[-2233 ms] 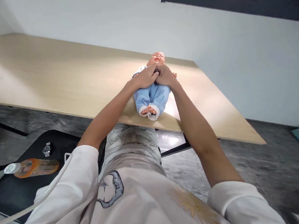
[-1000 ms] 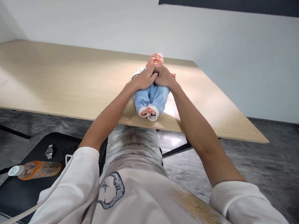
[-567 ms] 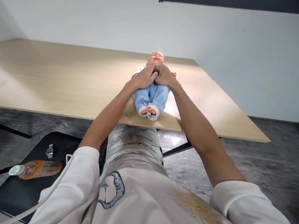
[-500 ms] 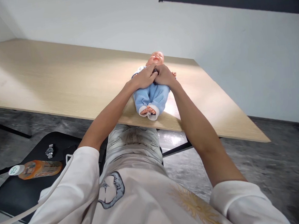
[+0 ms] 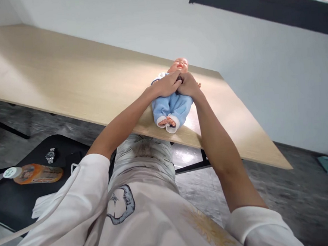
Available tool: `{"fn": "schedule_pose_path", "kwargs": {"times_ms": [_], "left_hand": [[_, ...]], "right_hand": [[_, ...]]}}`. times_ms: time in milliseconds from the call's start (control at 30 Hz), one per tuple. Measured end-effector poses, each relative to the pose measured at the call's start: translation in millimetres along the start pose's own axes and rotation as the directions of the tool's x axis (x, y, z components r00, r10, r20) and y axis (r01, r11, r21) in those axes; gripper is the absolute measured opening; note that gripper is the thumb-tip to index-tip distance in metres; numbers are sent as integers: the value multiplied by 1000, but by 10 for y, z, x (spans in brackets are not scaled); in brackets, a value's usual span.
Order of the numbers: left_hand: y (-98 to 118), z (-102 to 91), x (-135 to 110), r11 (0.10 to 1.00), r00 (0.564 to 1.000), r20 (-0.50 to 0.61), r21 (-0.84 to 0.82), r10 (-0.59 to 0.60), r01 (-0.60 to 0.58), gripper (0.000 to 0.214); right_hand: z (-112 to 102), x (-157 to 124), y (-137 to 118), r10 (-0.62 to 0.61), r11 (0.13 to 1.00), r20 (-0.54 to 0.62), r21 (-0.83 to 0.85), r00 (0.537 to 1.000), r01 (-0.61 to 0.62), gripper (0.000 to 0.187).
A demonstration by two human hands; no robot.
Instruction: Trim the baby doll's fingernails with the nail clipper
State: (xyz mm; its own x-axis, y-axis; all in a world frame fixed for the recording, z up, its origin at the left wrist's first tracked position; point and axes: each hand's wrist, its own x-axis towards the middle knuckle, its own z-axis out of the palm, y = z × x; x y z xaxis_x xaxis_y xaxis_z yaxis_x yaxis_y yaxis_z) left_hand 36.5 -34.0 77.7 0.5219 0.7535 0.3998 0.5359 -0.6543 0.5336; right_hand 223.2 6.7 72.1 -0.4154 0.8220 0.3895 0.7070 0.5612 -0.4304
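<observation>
A baby doll (image 5: 172, 107) in a light blue outfit with white cuffs lies on its back on the wooden table, bare feet towards me and head at the far side. Both my hands meet over its chest. My left hand (image 5: 167, 84) comes in from the left, fingers bent and pressed together against the other hand. Curled beside it, touching, is my right hand (image 5: 188, 84). A small dark spot shows between them; I cannot tell what it is. The doll's chest and whatever the fingers grip there are hidden.
The pale wooden table (image 5: 93, 83) runs along a white wall. At my left, a black chair (image 5: 6, 203) bears an orange drink bottle (image 5: 38, 173) with a white cap and a metal wristwatch (image 5: 50, 155). A white cable (image 5: 57, 207) crosses my left sleeve.
The camera view has tilted and shifted slightly, so the table and doll sit differently in the picture. My hands stay together on the doll's chest.
</observation>
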Motion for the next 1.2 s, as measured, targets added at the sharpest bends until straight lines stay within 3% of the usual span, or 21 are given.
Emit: {"fn": "schedule_pose_path", "kwargs": {"times_ms": [367, 567, 767, 1200], "left_hand": [[86, 35, 36, 999, 999, 30, 46, -16, 15, 27], [27, 36, 39, 999, 1000, 27, 36, -1, 0, 27], [12, 20, 25, 998, 1000, 14, 53, 19, -19, 29], [10, -14, 3, 999, 1000, -2, 39, -7, 7, 31]], "right_hand": [[-8, -7, 86, -17, 1000, -17, -13, 1000, 17, 25], [6, -18, 30, -31, 1000, -31, 1, 999, 31, 28], [-13, -20, -87, 31, 999, 2, -31, 1000, -31, 22], [34, 12, -9, -10, 1000, -36, 1, 999, 10, 15]]}}
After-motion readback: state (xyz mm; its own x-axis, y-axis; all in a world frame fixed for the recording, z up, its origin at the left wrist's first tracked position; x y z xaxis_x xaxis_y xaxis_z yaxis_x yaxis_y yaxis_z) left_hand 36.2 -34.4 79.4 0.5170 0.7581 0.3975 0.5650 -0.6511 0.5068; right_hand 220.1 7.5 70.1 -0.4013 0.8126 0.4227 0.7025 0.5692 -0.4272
